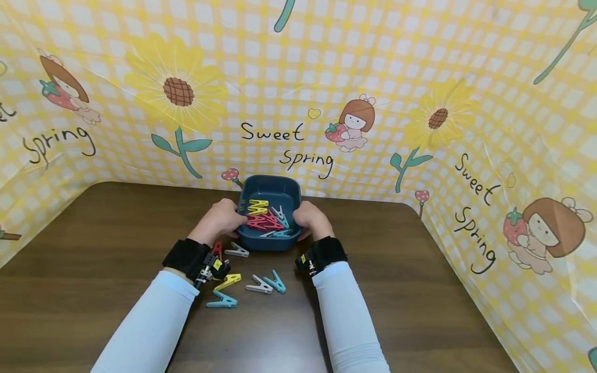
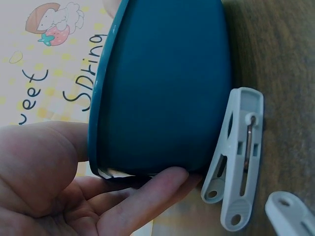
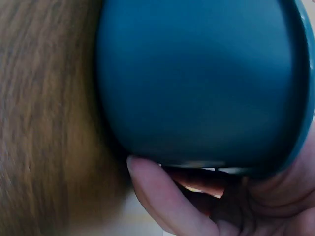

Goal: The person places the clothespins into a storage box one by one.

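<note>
A dark blue plastic basin (image 1: 270,243) stands at the back of the table in the head view. Inside it lie yellow clothespins (image 1: 258,207), red clothespins (image 1: 266,221) and light blue and white ones. My left hand (image 1: 223,216) grips the basin's left side, thumb over the rim and fingers against the outer wall. On the opposite side my right hand (image 1: 312,217) grips it the same way. The left wrist view shows a white clothespin (image 2: 242,157) beside the basin wall. In the right wrist view a finger (image 3: 165,196) lies along the basin's underside edge.
Loose clothespins lie in front of the basin: a red one (image 1: 217,249), a yellow one (image 1: 227,281), light blue ones (image 1: 223,300) and white ones (image 1: 259,285). A yellow-checked cloth (image 1: 289,77) hangs behind and beside the brown table (image 1: 401,290).
</note>
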Action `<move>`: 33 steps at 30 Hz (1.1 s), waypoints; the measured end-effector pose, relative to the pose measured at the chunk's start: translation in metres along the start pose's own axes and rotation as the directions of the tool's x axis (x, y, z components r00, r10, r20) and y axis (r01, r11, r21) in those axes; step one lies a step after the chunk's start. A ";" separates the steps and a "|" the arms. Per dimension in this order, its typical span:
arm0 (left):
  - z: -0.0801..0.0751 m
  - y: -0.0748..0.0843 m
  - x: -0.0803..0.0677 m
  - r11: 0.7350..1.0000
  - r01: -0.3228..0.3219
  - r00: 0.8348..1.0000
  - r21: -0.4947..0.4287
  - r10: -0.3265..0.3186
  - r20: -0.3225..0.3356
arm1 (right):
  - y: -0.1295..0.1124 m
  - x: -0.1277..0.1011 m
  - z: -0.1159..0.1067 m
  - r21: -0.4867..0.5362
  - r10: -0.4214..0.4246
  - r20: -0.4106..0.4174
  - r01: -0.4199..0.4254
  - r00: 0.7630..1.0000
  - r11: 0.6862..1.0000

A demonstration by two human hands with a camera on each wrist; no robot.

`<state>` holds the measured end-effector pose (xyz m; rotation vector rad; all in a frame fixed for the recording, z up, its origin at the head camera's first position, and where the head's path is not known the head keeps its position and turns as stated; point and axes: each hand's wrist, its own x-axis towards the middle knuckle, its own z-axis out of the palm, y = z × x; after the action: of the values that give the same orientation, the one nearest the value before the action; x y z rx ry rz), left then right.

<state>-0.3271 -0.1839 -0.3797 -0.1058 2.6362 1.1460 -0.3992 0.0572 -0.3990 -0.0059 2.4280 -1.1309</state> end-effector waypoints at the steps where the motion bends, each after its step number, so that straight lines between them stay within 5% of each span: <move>1: 0.000 0.000 0.000 1.000 0.001 1.000 -0.002 -0.001 0.003 | 0.007 0.016 0.002 -0.003 0.009 -0.004 -0.009 1.000 1.000; 7: -0.007 -0.002 0.000 0.999 -0.016 1.000 0.049 0.015 0.020 | 0.021 0.064 0.013 0.024 0.048 -0.031 -0.048 0.998 0.999; 10: -0.020 0.000 -0.006 0.984 -0.099 0.995 0.149 0.102 -0.014 | 0.025 0.076 0.012 0.058 0.071 -0.028 -0.069 0.997 0.996; 15: -0.057 0.000 -0.032 0.929 -0.216 0.963 0.302 0.254 -0.093 | 0.044 0.113 0.010 0.088 0.100 -0.027 -0.097 0.995 0.991; 18: -0.071 -0.009 -0.052 0.894 -0.228 0.961 0.386 0.271 -0.061 | 0.023 0.061 0.009 0.052 0.075 -0.054 -0.072 0.996 0.996; 23: -0.075 -0.041 -0.081 0.828 -0.232 0.966 0.511 0.260 0.017 | 0.011 0.027 0.007 0.019 0.053 -0.083 -0.051 0.995 0.998; 25: -0.071 -0.052 -0.091 0.828 -0.200 0.976 0.524 0.218 0.028 | 0.013 0.032 0.007 0.032 0.058 -0.067 -0.056 0.996 0.998; 28: -0.061 -0.062 -0.107 0.845 -0.126 0.991 0.520 0.127 0.034 | -0.005 -0.007 0.005 0.006 0.058 -0.059 -0.058 0.997 0.998; 33: -0.040 -0.071 -0.122 0.869 -0.041 0.998 0.494 0.017 0.053 | -0.009 -0.011 0.004 -0.044 0.067 -0.055 -0.070 0.996 0.997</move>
<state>-0.2064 -0.2658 -0.3711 0.0615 2.8005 0.4358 -0.3891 0.0500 -0.3903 0.0935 2.4809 -1.0583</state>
